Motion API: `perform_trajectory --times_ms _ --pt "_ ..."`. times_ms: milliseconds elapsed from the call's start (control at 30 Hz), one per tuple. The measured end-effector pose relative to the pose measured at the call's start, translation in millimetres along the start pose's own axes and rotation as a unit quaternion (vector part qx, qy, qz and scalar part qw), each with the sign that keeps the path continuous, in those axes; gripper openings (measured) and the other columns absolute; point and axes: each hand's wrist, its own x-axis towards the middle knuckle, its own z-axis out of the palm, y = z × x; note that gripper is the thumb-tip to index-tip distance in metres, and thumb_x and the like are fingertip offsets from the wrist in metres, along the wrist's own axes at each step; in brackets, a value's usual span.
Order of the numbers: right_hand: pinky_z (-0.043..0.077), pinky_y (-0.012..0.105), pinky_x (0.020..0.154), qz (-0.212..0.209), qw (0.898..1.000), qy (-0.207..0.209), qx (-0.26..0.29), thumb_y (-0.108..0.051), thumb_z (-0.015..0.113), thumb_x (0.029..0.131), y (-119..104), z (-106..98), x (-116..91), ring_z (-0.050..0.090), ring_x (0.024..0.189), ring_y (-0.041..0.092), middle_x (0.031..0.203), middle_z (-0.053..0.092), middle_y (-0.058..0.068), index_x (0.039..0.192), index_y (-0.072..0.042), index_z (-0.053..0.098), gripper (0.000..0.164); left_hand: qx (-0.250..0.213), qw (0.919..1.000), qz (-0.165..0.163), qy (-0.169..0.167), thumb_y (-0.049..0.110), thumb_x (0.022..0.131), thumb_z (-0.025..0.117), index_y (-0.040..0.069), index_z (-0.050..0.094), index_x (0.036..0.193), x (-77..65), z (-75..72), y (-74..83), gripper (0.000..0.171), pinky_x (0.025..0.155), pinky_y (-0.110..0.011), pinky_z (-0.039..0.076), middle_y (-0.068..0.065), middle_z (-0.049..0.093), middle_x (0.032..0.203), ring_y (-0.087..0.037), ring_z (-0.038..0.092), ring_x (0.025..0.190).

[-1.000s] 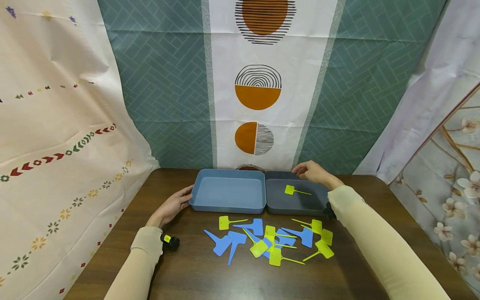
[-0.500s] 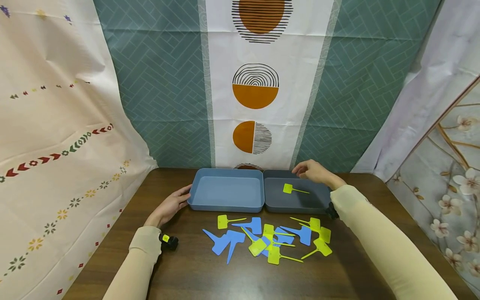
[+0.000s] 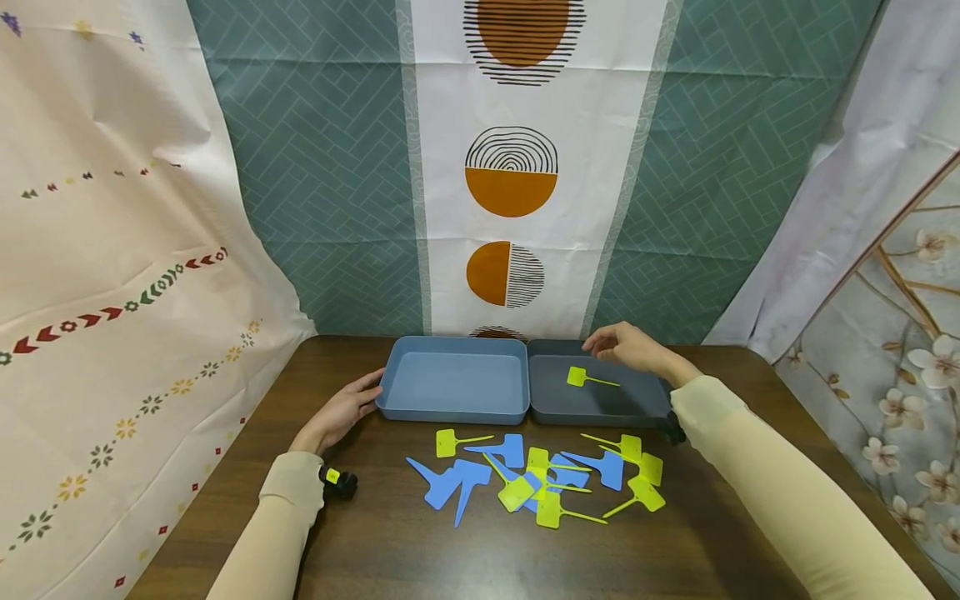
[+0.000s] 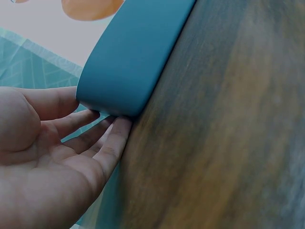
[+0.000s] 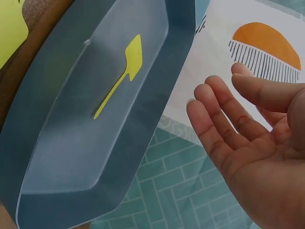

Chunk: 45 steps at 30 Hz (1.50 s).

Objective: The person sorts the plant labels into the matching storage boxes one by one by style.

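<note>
My left hand rests its fingertips against the left end of the blue tray. In the left wrist view, the fingers touch the tray's outer corner without curling round it. Above the dark grey tray, my right hand hovers with loosely bent fingers and holds nothing. One yellow plant label lies flat inside that dark tray; the right wrist view shows the same label apart from the hand. On the table in front lie several yellow plant labels and several blue plant labels, some overlapping.
The two trays stand side by side near the back of the brown wooden table. Behind them hangs a green and white patterned curtain. More patterned cloth hangs at the left, and floral cloth at the right.
The head view has shifted slightly. My right forearm has swung a little to the right, while the hand stays over the dark tray. The left hand and the labels have not visibly moved.
</note>
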Motion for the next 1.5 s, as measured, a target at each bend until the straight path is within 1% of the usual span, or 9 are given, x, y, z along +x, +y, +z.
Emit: perform_trajectory --times_ms 133,233,400,700,833,1033,1133,1300,1500 --pt "0.056 0.037 0.079 -0.011 1.0 -0.007 0.006 0.003 0.055 0.103 0 1 -3 0.064 0.096 0.024 0.115 0.07 0.016 0.126 0.003 0.069 0.026 -0.001 1.0 -0.002 0.0 0.011 0.115 0.033 0.001 0.01 0.167 0.1 0.0 -0.7 0.057 0.127 -0.057 0.017 -0.022 0.012 0.172 -0.039 0.015 0.157" --pt "0.055 0.034 0.074 -0.023 0.999 -0.018 0.017 0.004 0.055 0.103 -1 1 -7 0.063 0.092 0.023 0.111 0.07 0.015 0.125 0.005 0.068 0.026 0.0 1.0 0.003 -0.003 0.01 0.115 0.032 0.0 0.01 0.166 -0.8 0.2 0.1 0.057 0.126 -0.058 0.016 -0.023 0.01 0.172 -0.041 0.014 0.157" --pt "0.058 0.037 0.083 -0.038 0.998 -0.034 0.032 0.006 0.052 0.102 -4 5 -17 0.065 0.097 0.025 0.111 0.071 0.013 0.125 0.005 0.068 0.027 -0.004 1.0 0.007 -0.004 0.009 0.115 0.033 -0.001 0.01 0.166 -2.6 0.9 1.2 0.057 0.127 -0.059 0.015 -0.024 0.01 0.171 -0.041 0.013 0.157" --pt "0.056 0.035 0.081 -0.039 0.996 -0.064 0.041 0.008 0.052 0.101 -8 12 -33 0.065 0.096 0.024 0.111 0.072 0.011 0.124 0.003 0.068 0.028 -0.001 1.0 0.007 -0.005 0.009 0.114 0.033 -0.002 0.009 0.166 -2.5 0.6 1.3 0.058 0.126 -0.059 0.016 -0.025 0.009 0.171 -0.042 0.015 0.157" --pt "0.057 0.04 0.083 -0.048 0.996 -0.066 0.034 0.008 0.052 0.101 -8 15 -38 0.065 0.096 0.024 0.111 0.072 0.011 0.122 0.002 0.069 0.029 0.0 1.0 0.002 -0.002 0.01 0.115 0.033 -0.001 0.01 0.166 -2.0 1.0 1.4 0.057 0.126 -0.058 0.017 -0.024 0.01 0.172 -0.041 0.016 0.157" --pt "0.06 0.049 0.092 -0.071 0.992 -0.096 0.044 0.006 0.057 0.101 -7 23 -47 0.066 0.105 0.04 0.113 0.07 0.019 0.121 0.002 0.07 0.024 -0.004 1.0 0.002 -0.001 0.009 0.115 0.032 -0.001 0.01 0.166 -1.1 0.9 0.1 0.057 0.126 -0.058 0.017 -0.024 0.01 0.171 -0.041 0.016 0.156" --pt "0.061 0.044 0.091 -0.089 0.987 -0.123 0.052 0.004 0.06 0.101 -6 29 -51 0.065 0.105 0.044 0.112 0.069 0.024 0.12 0.006 0.069 0.022 -0.001 1.0 0.003 -0.003 0.009 0.115 0.032 -0.001 0.009 0.166 -1.0 0.4 -0.9 0.057 0.126 -0.058 0.017 -0.025 0.01 0.171 -0.041 0.016 0.156" --pt "0.06 0.03 0.083 -0.093 0.982 -0.155 0.048 0.003 0.065 0.099 -2 41 -58 0.067 0.097 0.032 0.107 0.069 0.021 0.118 0.007 0.069 0.02 0.0 1.0 0.007 -0.005 0.01 0.115 0.034 -0.002 0.009 0.166 -1.2 0.0 -1.6 0.058 0.126 -0.058 0.016 -0.025 0.01 0.171 -0.041 0.015 0.157" --pt "0.06 0.031 0.078 -0.083 0.98 -0.172 0.056 0.005 0.068 0.095 2 50 -64 0.065 0.092 0.025 0.105 0.069 0.022 0.118 0.007 0.069 0.023 -0.001 0.9999 0.009 -0.004 0.01 0.114 0.034 -0.002 0.009 0.166 -0.7 -0.4 -1.2 0.058 0.126 -0.058 0.016 -0.026 0.01 0.171 -0.042 0.015 0.156"
